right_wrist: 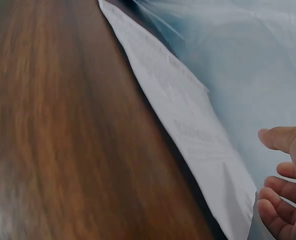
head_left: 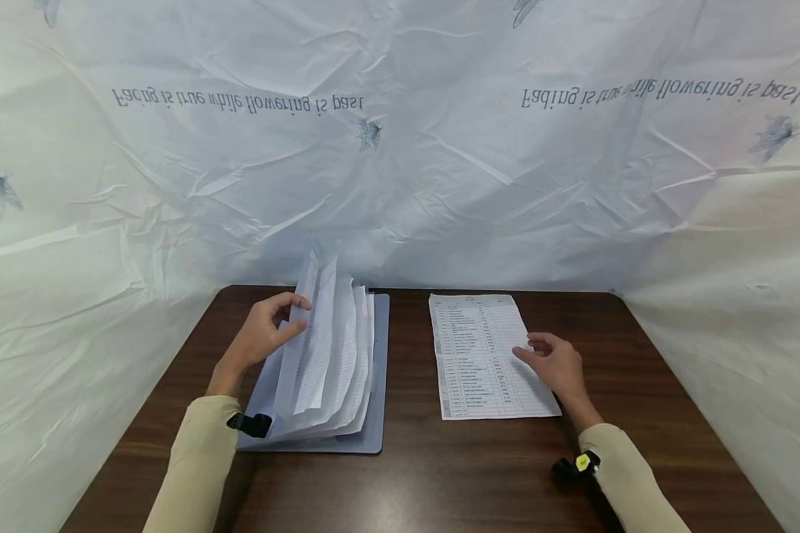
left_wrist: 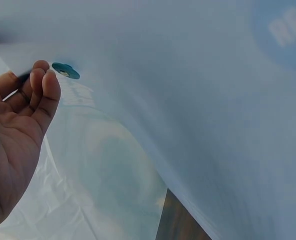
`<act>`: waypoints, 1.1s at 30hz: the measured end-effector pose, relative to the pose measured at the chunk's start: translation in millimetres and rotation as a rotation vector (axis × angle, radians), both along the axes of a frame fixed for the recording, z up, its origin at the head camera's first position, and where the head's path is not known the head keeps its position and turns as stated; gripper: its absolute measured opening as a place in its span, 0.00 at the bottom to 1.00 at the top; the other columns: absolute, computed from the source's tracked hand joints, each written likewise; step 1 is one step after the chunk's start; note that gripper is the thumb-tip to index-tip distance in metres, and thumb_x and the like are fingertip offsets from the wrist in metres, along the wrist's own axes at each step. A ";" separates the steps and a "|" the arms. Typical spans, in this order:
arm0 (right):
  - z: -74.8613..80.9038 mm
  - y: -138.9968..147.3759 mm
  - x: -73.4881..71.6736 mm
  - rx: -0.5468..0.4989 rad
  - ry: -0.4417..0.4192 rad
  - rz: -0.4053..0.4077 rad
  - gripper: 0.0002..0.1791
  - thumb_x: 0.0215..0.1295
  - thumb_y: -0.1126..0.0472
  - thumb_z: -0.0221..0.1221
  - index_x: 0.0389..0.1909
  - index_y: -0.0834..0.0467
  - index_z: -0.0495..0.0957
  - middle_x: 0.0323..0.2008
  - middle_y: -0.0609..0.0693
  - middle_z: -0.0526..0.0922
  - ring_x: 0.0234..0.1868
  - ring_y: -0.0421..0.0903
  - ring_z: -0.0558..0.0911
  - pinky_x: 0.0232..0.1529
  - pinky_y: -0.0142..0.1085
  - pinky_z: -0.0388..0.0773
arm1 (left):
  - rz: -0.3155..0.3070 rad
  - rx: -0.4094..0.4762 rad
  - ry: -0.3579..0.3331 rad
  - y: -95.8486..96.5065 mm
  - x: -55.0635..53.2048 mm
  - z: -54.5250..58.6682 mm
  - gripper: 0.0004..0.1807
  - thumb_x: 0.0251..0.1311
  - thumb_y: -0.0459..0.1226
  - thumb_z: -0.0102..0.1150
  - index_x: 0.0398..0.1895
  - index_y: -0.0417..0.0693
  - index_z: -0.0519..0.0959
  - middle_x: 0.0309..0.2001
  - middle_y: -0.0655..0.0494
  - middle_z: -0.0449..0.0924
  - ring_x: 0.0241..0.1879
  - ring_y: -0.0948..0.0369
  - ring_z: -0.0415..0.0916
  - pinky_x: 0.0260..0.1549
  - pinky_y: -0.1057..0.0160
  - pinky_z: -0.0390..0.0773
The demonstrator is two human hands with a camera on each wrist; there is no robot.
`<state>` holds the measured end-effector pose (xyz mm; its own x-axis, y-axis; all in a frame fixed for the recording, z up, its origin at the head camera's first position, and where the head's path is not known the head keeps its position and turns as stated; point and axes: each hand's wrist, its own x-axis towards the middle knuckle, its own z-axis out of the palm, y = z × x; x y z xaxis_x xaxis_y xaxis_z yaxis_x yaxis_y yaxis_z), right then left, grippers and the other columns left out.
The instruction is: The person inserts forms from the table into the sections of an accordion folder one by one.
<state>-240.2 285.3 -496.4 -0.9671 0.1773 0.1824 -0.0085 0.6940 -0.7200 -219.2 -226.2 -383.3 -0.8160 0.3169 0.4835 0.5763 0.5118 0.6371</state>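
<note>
A blue-grey plastic folder (head_left: pixel 381 370) lies on the left of the table, its cover and a stack of printed papers (head_left: pixel 347 370) fanned up inside. My left hand (head_left: pixel 267 329) pinches the raised left edge of the folder, thumb and fingers curled there. In the left wrist view the left hand (left_wrist: pixel 22 120) is beside a teal button (left_wrist: pixel 66 70) on the translucent plastic. To the right, a printed sheet (head_left: pixel 483 363) with a ruled table lies flat. My right hand (head_left: pixel 556 363) is over its right edge, fingers loosely bent, holding nothing.
The dark wooden table (head_left: pixel 413 474) extends between and in front of the papers. A wrinkled white plastic sheet (head_left: pixel 400 185) with printed lettering hangs behind the table and at both sides. A small camera is strapped on each wrist.
</note>
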 end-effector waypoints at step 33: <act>-10.4 7.4 4.3 0.123 -0.123 -0.036 0.32 0.58 0.55 0.73 0.59 0.69 0.76 0.53 0.70 0.80 0.49 0.63 0.78 0.54 0.59 0.72 | 0.012 0.005 -0.001 -2.9 0.5 -2.2 0.11 0.60 0.26 0.64 0.46 0.29 0.80 0.33 0.49 0.73 0.27 0.61 0.65 0.28 0.62 0.69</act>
<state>-235.9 292.7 -506.8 -0.9769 0.1958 0.0853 0.1008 0.7749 -0.6240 -218.7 -229.1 -385.5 -0.8201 0.3049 0.4842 0.5696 0.5152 0.6404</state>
